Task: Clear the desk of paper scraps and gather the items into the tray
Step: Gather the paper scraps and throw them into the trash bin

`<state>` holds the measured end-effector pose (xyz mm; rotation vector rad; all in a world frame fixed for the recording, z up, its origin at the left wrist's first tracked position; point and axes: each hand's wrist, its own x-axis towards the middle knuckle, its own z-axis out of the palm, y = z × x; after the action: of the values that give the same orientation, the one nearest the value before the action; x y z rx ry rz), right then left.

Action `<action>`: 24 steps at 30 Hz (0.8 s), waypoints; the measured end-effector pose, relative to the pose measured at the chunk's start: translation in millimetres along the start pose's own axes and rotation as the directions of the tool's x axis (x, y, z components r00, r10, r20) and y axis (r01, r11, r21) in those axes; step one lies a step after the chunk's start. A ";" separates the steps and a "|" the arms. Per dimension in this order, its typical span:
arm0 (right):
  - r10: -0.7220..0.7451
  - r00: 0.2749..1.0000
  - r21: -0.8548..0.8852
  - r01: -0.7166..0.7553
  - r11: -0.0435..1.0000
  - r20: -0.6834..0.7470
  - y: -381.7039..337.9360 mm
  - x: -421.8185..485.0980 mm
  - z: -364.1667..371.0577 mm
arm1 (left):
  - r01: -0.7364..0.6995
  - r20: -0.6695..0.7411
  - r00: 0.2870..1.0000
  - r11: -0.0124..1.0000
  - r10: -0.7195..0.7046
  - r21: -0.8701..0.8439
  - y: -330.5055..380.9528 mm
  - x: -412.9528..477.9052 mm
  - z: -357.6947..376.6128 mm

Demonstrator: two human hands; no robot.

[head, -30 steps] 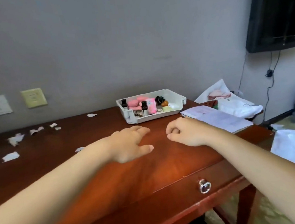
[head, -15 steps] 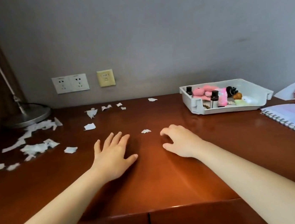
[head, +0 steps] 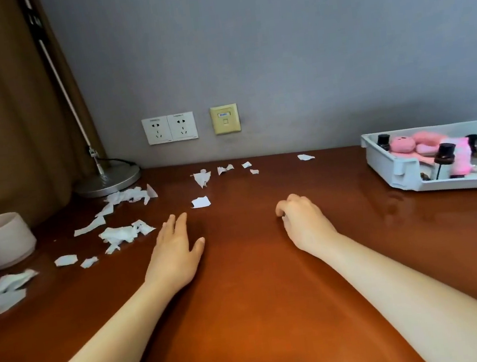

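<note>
White paper scraps lie across the brown desk (head: 260,298): one scrap (head: 200,202) just beyond my left hand, a crumpled heap (head: 123,234) to its left, and small bits (head: 225,169) along the wall. The white tray (head: 404,172) stands at the right and holds a pink plush, small dark bottles and other bits. My left hand (head: 176,248) rests flat on the desk, fingers stretched and holding nothing. My right hand (head: 305,220) rests on the desk with its fingers curled under. Whatever is beneath those fingertips is hidden.
A pale cup (head: 1,240) stands at the left edge with more scraps (head: 7,287) in front of it. A lamp's round base (head: 108,180) sits in the back left corner beside a brown curtain. Sockets (head: 169,128) are on the wall.
The view has swung left, so the tray now sits at the right edge. Both hands slid left along the desk. The small scrap that lay between my hands is no longer visible near my right fingertips.
</note>
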<state>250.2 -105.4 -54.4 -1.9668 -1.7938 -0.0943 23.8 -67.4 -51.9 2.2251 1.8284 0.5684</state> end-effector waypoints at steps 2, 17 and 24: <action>0.007 1.000 0.046 -0.006 0.999 -0.012 1.5 8.0 5.5 | -0.024 0.013 1.000 0.999 0.024 -0.024 0.6 13.5 5.2; 0.038 0.995 0.215 -0.019 0.976 -0.089 43.4 84.4 25.1 | -0.217 0.091 0.970 0.972 0.225 -0.087 29.2 111.1 37.9; 0.106 0.977 0.192 -0.071 0.979 -0.184 73.5 135.6 33.9 | -0.315 -0.062 0.949 0.944 0.310 -0.096 38.8 151.9 48.4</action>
<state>330.8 30.4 -57.4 -1.8361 -1.5320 -0.0837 102.8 76.5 -55.7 2.4636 1.4331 0.7581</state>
